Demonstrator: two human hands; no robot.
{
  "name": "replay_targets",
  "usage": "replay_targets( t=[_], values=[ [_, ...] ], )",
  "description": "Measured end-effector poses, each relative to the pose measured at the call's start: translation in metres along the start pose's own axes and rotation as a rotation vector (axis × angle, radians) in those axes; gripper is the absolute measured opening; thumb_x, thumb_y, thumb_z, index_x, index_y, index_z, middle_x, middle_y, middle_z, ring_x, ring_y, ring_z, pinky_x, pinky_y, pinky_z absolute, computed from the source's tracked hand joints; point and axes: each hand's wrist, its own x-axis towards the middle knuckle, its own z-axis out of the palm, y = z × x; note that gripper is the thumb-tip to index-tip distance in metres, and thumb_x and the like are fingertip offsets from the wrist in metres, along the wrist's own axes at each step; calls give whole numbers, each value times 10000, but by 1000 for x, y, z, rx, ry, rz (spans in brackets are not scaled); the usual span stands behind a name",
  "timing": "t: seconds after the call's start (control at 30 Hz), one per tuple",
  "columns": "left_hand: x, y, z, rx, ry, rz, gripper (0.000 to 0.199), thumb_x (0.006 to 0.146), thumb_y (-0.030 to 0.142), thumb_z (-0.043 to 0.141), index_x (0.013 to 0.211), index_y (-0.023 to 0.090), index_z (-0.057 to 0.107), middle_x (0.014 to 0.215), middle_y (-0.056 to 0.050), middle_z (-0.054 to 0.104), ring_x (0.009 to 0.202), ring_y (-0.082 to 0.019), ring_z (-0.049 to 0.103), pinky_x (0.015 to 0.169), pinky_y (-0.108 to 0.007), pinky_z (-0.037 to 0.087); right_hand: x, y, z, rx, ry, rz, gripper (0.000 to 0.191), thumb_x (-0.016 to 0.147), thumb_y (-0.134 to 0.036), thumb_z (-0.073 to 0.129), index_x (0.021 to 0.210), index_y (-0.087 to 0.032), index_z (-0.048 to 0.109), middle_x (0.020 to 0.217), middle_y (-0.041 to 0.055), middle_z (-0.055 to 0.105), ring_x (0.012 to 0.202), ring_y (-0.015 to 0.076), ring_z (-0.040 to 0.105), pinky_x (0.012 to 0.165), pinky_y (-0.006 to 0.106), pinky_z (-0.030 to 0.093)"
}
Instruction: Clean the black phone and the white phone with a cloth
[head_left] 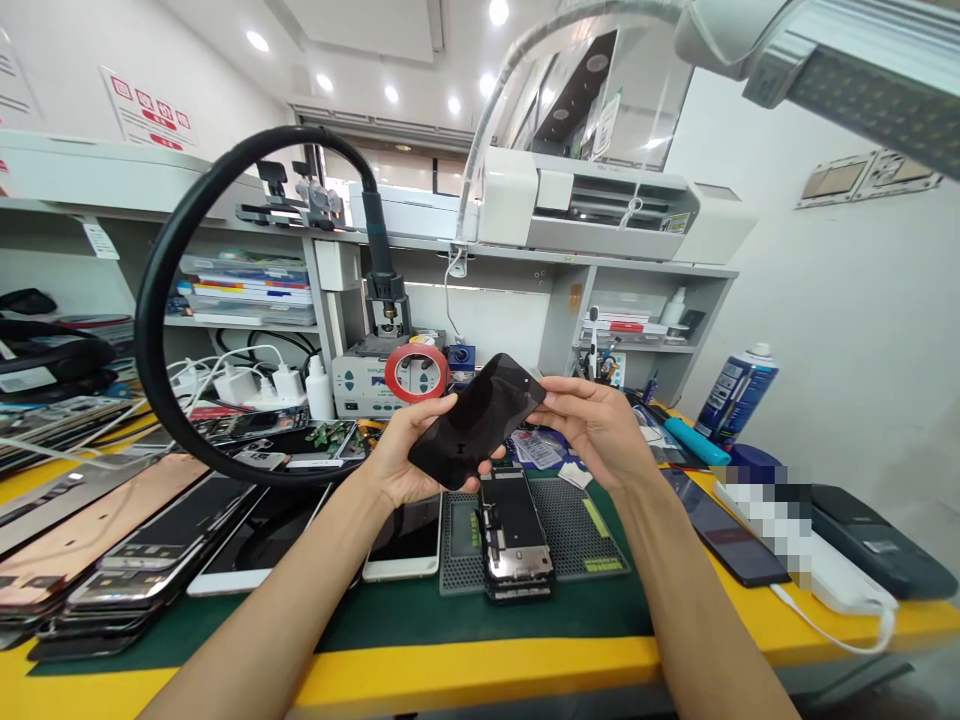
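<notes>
A black phone screen (480, 420) is held up, tilted, above the mat. My left hand (409, 445) grips its lower left part, thumb along the near edge and fingertips showing beneath. At the upper right corner, the thumb and fingers of my right hand (592, 420) pinch the edge. Below lies an opened phone or screen assembly (517, 540) with metal plates showing, on a grey perforated pad (577, 530). A white-framed phone (401, 565) rests left of the pad.
Stacked screens (135, 560) fill the left side. A black hose (150, 300) arches over them. Behind stand a soldering unit (360, 380) and red tape roll (417, 374). On the right are a phone (724, 530), a white power strip (817, 560) and a spray can (739, 395).
</notes>
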Motion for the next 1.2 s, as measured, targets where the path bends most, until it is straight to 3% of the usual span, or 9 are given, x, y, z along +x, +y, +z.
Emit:
replay_targets(
  t=[0.6, 0.77, 0.9, 0.97, 1.07, 1.2],
  values=[
    [0, 0, -7, -101, -98, -129, 615, 822, 568, 571, 1136, 45, 642, 981, -244, 677, 789, -297, 654, 631, -355, 500, -7, -11, -4, -66, -183, -44, 280, 689, -339, 878, 908, -191, 789, 854, 56, 763, 740, 217, 720, 780, 421, 607],
    [0, -3, -2, -60, -103, 19, 613, 862, 537, 538, 1200, 34, 631, 1041, -249, 683, 838, -307, 676, 772, -441, 524, -8, -7, 1, 4, -240, -84, 359, 746, -317, 838, 1074, -212, 737, 1012, 68, 747, 879, 243, 713, 788, 414, 598],
    [0, -7, 6, -50, -20, 221, 473, 934, 398, 504, 1202, 35, 645, 1081, -246, 701, 951, -326, 686, 929, -552, 490, -5, 4, 10, -41, -121, -106, 516, 750, -325, 842, 1219, -221, 654, 1030, 71, 745, 942, 245, 704, 770, 363, 597],
    [0, -9, 9, -50, 7, 257, 407, 953, 355, 495, 1162, 52, 669, 1034, -218, 726, 950, -321, 699, 966, -586, 472, -4, 11, 14, -86, -84, -102, 468, 743, -344, 846, 1157, -201, 682, 999, 67, 748, 889, 222, 709, 761, 337, 595],
    [0, -11, 12, -22, -20, 221, 435, 961, 386, 492, 1181, 52, 662, 1084, -229, 717, 957, -333, 706, 1004, -618, 437, -3, 16, 17, -128, -130, -87, 273, 756, -378, 826, 883, -160, 723, 839, 45, 738, 702, 169, 689, 678, 295, 586],
    [3, -13, 15, 91, -21, 120, 510, 942, 488, 516, 1224, 80, 637, 1162, -225, 689, 979, -350, 700, 986, -601, 457, -2, 8, 9, -204, -69, -78, 353, 713, -441, 837, 663, -153, 639, 642, 21, 670, 532, 150, 628, 518, 273, 560]
  ],
)
